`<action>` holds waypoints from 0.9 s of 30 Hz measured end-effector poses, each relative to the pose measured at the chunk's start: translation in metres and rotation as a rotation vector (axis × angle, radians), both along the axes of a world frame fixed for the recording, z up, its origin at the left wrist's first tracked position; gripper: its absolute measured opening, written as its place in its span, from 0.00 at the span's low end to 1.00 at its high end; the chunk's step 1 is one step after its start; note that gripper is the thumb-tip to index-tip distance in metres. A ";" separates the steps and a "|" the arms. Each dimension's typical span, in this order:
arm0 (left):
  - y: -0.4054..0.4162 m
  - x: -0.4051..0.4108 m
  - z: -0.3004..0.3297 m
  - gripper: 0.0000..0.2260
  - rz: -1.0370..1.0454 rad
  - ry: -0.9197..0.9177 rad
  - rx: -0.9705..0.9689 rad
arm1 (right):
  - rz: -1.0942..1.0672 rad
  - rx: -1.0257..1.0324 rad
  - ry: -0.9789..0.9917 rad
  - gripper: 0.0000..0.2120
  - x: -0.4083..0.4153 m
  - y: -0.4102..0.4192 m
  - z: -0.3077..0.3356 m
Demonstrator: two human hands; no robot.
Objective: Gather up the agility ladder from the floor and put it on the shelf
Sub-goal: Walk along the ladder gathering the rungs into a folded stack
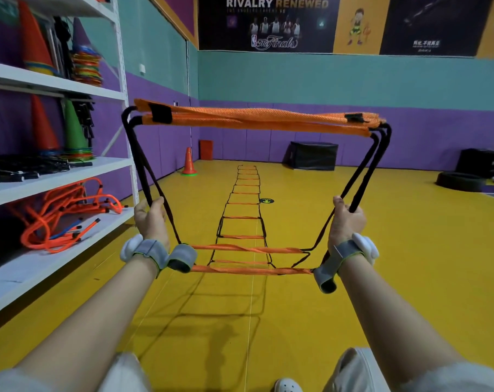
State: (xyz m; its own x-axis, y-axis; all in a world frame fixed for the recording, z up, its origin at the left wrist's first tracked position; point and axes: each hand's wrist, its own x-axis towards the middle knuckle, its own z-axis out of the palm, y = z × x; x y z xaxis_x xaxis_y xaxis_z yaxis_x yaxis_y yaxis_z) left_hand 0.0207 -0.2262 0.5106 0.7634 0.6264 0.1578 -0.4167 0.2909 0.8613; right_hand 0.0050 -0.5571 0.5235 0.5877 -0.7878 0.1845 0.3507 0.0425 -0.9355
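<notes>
Two hands' fingers (155, 206) clenched on agility ladder (251, 120) straps, beneath "RIVALRY RENEWED" poster (268, 22).

Both arms stretched forward, left hand (151, 219) and right hand (346, 222) fisted tight (knuckles up), grey bands at wrists.

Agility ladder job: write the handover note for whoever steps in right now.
Left hand: shut on the ladder's left black strap.
Right hand: shut on the right strap.
Agility ladder: a few orange rungs are bunched together and held up between the hands; the rest lies stretched out on the yellow floor.
Shelf: at the left, already holding cones and orange cords.
Done: first rungs gathered.
Left: gather the remaining rungs, then put the bundle on the shelf.
</notes>
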 end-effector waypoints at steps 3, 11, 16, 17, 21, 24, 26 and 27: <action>0.000 0.014 -0.022 0.19 -0.037 0.023 0.053 | -0.021 0.005 0.050 0.19 0.013 -0.002 -0.021; 0.002 0.044 -0.060 0.25 -0.077 0.174 0.100 | -0.012 0.018 0.147 0.20 0.039 -0.003 -0.061; 0.003 0.057 -0.085 0.24 -0.049 0.240 0.121 | 0.054 -0.063 0.202 0.16 0.050 -0.007 -0.085; 0.003 0.057 -0.087 0.20 -0.037 0.222 0.120 | 0.052 -0.079 0.211 0.18 0.052 -0.008 -0.089; 0.004 0.068 -0.102 0.09 -0.022 0.234 0.131 | 0.103 -0.071 0.297 0.17 0.064 -0.014 -0.104; 0.003 0.074 -0.111 0.07 -0.028 0.280 0.210 | 0.084 -0.082 0.383 0.20 0.071 -0.015 -0.111; 0.000 0.079 -0.120 0.10 0.004 0.343 0.305 | 0.055 -0.117 0.423 0.24 0.077 -0.015 -0.118; -0.002 0.082 -0.124 0.11 0.015 0.364 0.355 | 0.055 -0.132 0.441 0.26 0.078 -0.014 -0.121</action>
